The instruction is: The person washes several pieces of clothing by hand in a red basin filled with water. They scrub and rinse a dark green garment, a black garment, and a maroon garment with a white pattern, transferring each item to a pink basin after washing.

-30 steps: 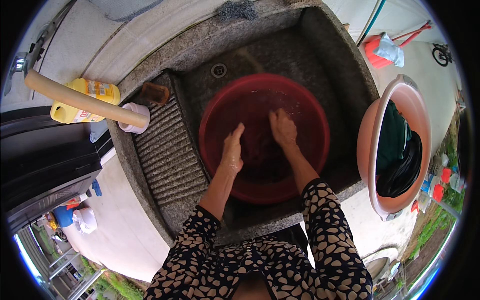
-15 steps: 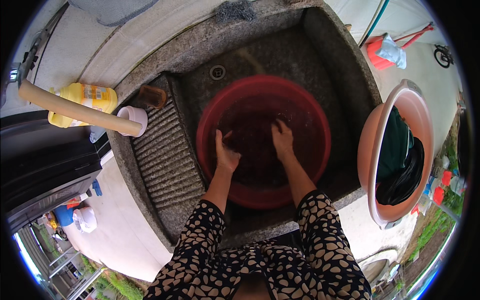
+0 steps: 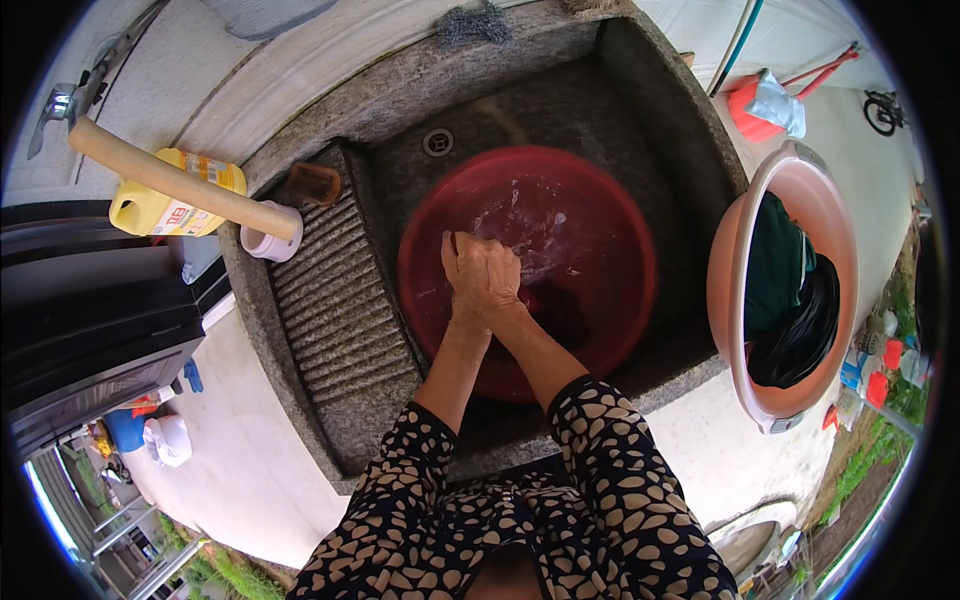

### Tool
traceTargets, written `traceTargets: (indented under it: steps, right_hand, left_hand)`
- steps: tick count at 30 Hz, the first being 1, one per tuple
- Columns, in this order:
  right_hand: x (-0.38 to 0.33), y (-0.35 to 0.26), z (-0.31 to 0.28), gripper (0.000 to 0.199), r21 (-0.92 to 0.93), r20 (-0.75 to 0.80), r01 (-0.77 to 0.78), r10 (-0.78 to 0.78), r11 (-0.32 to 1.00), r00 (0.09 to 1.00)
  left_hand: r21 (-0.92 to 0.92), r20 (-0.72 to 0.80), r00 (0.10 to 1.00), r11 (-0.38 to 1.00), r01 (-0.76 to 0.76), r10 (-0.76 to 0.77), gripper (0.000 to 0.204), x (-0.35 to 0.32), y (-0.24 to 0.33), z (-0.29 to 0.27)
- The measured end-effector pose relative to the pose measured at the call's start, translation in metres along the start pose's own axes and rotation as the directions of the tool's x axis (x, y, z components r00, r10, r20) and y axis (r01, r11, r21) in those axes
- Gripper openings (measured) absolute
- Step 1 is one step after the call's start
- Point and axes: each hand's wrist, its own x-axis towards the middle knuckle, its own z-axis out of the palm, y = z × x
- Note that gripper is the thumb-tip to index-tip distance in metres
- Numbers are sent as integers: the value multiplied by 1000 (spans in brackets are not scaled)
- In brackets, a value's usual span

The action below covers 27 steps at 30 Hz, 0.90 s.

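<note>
My hands are clasped over the water in a round red basin (image 3: 628,240), left of its middle. My right hand (image 3: 490,270) is closed, lying over my left hand (image 3: 456,280) and covering most of its fingers. The left hand looks closed too. Whether anything is pressed between them is hidden. Ripples and bubbles cross the water beyond the hands. A dark patch in the water beside my right forearm is too unclear to name. The basin rests in a grey stone sink (image 3: 680,150), next to a ribbed washboard slope (image 3: 345,300).
Left of the sink are a yellow jug (image 3: 160,215), a pale tube (image 3: 180,180) and a white-pink cup (image 3: 268,240). A brown block (image 3: 312,185) sits above the ribs. At right, a pink tub (image 3: 725,260) holds dark cloth (image 3: 780,270). A scouring pad (image 3: 472,22) lies on the far rim.
My hands have come from apart and open, low over the water, to clasped together at the basin's left. The water now shows more ripples and bubbles. The view has shifted slightly.
</note>
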Motion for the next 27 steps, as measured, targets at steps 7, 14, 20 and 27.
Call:
traceTargets:
  steps: [7, 14, 20, 27]
  right_hand:
    - [-9, 28, 8, 35, 22, -90, 46, -44, 999, 995]
    - [30, 149, -19, 37, 47, -110, -272, 276, 961, 955]
    - [1, 128, 21, 53, -356, -141, -347, 317, 868, 938]
    - [21, 178, -6, 30, -191, -146, -73, 45, 979, 988]
  left_hand:
    - [-341, 642, 767, 891, 299, -12, 34, -14, 15, 11]
    - [598, -419, 907, 767, 235, 49, 65, -8, 18, 61]
    - [999, 8, 879, -51, 19, 476, 56, 33, -17, -6]
    - [437, -448, 867, 900, -1, 218, 24, 29, 21, -26]
